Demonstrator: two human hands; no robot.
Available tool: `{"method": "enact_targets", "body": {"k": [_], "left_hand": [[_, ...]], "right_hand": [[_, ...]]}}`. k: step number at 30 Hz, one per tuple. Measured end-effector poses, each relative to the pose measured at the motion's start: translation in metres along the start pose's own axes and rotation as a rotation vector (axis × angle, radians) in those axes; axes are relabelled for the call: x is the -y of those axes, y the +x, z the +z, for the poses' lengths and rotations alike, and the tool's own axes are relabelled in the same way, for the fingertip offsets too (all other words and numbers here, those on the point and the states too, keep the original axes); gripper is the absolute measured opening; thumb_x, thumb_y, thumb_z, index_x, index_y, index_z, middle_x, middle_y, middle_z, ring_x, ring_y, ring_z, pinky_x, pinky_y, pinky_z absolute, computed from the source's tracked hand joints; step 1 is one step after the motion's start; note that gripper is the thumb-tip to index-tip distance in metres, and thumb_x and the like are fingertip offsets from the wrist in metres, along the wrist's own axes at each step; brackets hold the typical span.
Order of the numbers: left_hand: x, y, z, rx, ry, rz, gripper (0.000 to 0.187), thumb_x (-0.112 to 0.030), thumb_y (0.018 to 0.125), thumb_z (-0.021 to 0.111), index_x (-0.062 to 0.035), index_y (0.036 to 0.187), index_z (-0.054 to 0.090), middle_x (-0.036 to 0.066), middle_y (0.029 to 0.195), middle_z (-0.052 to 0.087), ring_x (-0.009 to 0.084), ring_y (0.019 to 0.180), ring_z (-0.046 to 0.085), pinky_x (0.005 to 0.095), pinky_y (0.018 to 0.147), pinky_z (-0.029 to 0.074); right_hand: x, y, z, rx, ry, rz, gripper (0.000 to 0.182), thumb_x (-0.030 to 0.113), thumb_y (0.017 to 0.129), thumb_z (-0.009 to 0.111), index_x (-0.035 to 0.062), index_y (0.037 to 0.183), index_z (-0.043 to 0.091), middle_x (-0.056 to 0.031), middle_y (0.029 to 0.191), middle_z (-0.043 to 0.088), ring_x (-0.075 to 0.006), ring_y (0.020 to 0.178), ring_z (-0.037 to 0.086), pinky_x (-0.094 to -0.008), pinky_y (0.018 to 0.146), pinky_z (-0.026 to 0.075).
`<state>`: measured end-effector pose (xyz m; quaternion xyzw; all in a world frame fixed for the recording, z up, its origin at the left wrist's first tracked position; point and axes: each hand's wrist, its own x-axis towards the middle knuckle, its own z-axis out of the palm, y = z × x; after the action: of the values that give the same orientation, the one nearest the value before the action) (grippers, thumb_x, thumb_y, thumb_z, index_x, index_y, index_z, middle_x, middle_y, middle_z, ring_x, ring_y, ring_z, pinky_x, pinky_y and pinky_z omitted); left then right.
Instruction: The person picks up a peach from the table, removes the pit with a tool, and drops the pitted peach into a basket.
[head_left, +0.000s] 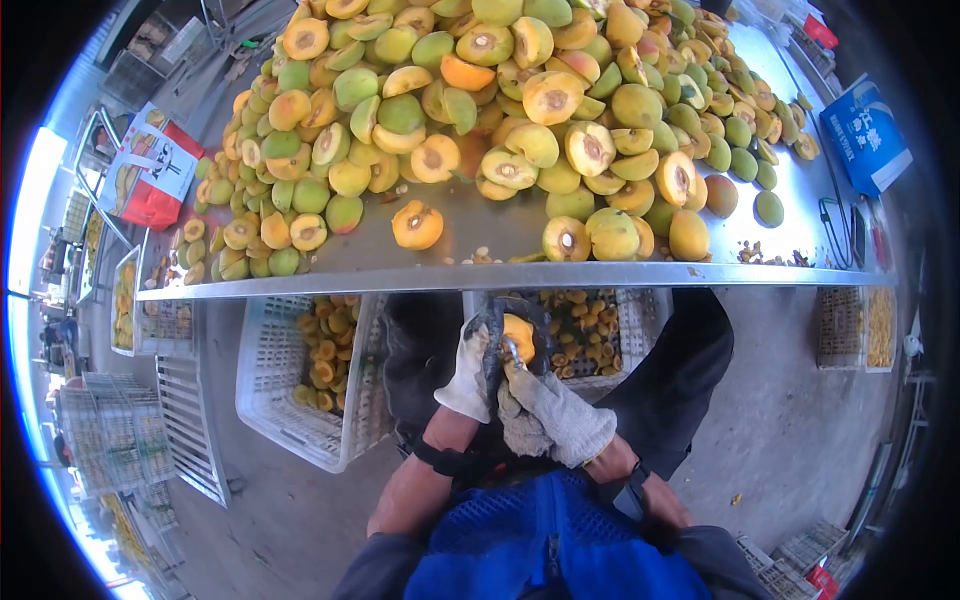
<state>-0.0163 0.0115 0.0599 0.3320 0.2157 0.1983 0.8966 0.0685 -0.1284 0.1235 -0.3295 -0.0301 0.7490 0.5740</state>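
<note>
My left hand (480,365), in a white glove with a dark palm, is closed around a yellow peach half (518,338) below the table's front edge. My right hand (545,405), in a grey-white knitted glove, grips a small metal tool (513,351). Its tip meets the peach half; the handle is hidden in my fingers, so its exact kind does not show. Both hands are close together over my lap. Above them, a large heap of whole and halved peaches (553,97) covers much of the metal table (480,277). One orange half (417,225) lies apart near the front edge.
Under the table, a white crate (345,440) at left and another crate (640,325) behind my hands hold peach halves. A red-and-white bag (160,170) is at left, a blue box (865,137) at right. More crates (115,430) stand along the left side.
</note>
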Motion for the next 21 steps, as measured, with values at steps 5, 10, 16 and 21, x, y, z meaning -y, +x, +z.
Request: {"method": "enact_targets", "body": {"k": [5, 10, 16, 21], "left_hand": [[-0.021, -0.006, 0.041, -0.015, -0.072, -0.092, 0.038, -0.035, 0.096, 0.052, 0.0004, 0.107, 0.058, 0.012, 0.093, 0.063, 0.0217, 0.079, 0.063, 0.0322, 0.069, 0.055], [-0.021, -0.013, 0.064, 0.019, -0.258, -0.150, 0.058, -0.059, 0.095, 0.043, -0.0044, 0.109, 0.056, 0.009, 0.095, 0.063, 0.0218, 0.084, 0.062, 0.0332, 0.075, 0.054], [-0.029, -0.012, 0.065, -0.229, 0.566, 0.502, 0.070, -0.065, 0.096, 0.030, -0.0039, 0.122, 0.053, 0.010, 0.108, 0.063, 0.0221, 0.097, 0.063, 0.0339, 0.087, 0.054], [-0.055, -0.041, -0.016, -0.321, 0.342, 0.205, 0.034, -0.026, 0.101, 0.047, 0.0016, 0.121, 0.053, 0.012, 0.111, 0.062, 0.0200, 0.098, 0.063, 0.0321, 0.088, 0.053]], "right_hand": [[-0.004, -0.004, 0.005, 0.028, 0.262, 0.005, 0.028, 0.041, 0.094, 0.059, 0.0136, 0.095, 0.055, 0.0006, 0.068, 0.050, -0.0124, 0.048, 0.042, -0.0273, 0.045, 0.035], [-0.006, -0.005, 0.004, 0.033, 0.193, -0.010, 0.037, 0.046, 0.092, 0.060, 0.0113, 0.080, 0.053, 0.0005, 0.059, 0.046, -0.0144, 0.045, 0.041, -0.0281, 0.045, 0.034], [0.005, -0.020, -0.019, 0.193, 0.165, -0.164, 0.045, 0.052, 0.093, 0.055, 0.0115, 0.072, 0.050, 0.0005, 0.058, 0.048, -0.0129, 0.046, 0.045, -0.0272, 0.044, 0.036], [0.001, -0.001, -0.072, -0.297, 0.368, -0.129, 0.040, 0.051, 0.097, 0.051, 0.0157, 0.077, 0.052, 0.0046, 0.065, 0.048, -0.0071, 0.046, 0.041, -0.0237, 0.040, 0.033]]}}
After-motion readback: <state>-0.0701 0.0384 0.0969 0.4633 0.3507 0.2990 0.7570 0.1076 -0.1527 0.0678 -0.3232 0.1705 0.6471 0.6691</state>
